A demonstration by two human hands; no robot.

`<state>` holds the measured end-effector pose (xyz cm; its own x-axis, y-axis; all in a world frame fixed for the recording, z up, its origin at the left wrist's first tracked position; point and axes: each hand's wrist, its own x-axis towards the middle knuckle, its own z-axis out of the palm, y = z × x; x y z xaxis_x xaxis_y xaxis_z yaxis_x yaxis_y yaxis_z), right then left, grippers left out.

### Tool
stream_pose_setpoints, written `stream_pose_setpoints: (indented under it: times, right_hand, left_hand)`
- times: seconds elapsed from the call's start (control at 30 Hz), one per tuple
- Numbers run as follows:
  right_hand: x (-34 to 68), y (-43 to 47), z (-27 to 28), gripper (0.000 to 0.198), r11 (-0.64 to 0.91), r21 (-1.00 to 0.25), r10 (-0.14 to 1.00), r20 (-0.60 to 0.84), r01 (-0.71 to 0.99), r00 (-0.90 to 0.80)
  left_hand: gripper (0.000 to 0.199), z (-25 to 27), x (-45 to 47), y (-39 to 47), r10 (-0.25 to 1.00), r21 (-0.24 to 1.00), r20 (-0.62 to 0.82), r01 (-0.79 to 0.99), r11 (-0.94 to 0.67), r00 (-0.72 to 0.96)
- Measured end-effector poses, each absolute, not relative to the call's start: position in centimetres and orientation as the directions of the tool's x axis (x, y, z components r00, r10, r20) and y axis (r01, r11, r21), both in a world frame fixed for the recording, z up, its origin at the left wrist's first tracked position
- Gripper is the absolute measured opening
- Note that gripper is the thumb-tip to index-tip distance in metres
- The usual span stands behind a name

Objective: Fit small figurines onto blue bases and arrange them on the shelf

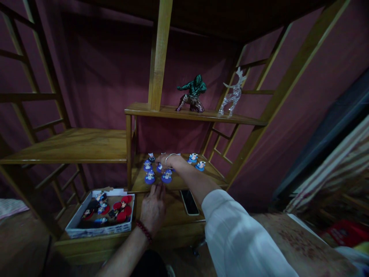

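Observation:
My right hand [165, 161], with a silver bangle on the wrist, reaches into the lower compartment. Its fingers are bent down over a small purple-and-white figurine [159, 167] and look closed on it; the hand partly hides it. My left hand [154, 204], wearing a dark red bead bracelet, rests open at the compartment's front edge. Its fingertips lie just below two purple-based figurines, one on the left [150, 177] and one on the right [167, 176]. Behind them stand another purple figurine [147, 165] and a dark one [151, 157]. Blue-based figurines [200, 165] stand farther right.
A shallow box [99, 232] at the lower left holds several red, black and blue figurines. A phone [189, 202] lies below my right forearm. On the shelf above [164, 112] stand a crouching figure [193, 94] and a clear deer [232, 94]. A wooden post [161, 54] rises there.

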<state>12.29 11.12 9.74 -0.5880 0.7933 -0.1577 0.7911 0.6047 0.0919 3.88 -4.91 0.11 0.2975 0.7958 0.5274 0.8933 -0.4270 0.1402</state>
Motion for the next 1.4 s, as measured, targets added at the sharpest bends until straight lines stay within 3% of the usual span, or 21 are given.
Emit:
stream_pose_setpoints:
  times: [0.5, 0.7, 0.83, 1.4]
  right_hand:
    - [12.3, 10.1, 10.7, 0.026, 0.524, -0.02, 0.843, -0.131, 0.851, -0.522]
    - [12.0, 9.7, 11.6, 0.045, 0.567, 0.147, 0.808, -0.292, 0.81, -0.512]
    - [11.9, 9.5, 11.7, 0.047, 0.564, 0.181, 0.81, -0.311, 0.806, -0.497]
    - [13.0, 9.7, 11.6, 0.05, 0.563, 0.044, 0.819, -0.163, 0.826, -0.55]
  left_hand:
    - [0.051, -0.3, 3.8, -4.7, 0.809, 0.131, 0.507, 0.901, -0.413, 0.296]
    - [0.053, -0.4, 3.9, -4.8, 0.811, 0.126, 0.514, 0.911, -0.394, 0.28]
    - [0.053, -0.3, 3.9, -4.9, 0.815, 0.111, 0.503, 0.914, -0.39, 0.287]
    - [0.054, -0.4, 3.9, -5.0, 0.817, 0.101, 0.499, 0.917, -0.386, 0.289]
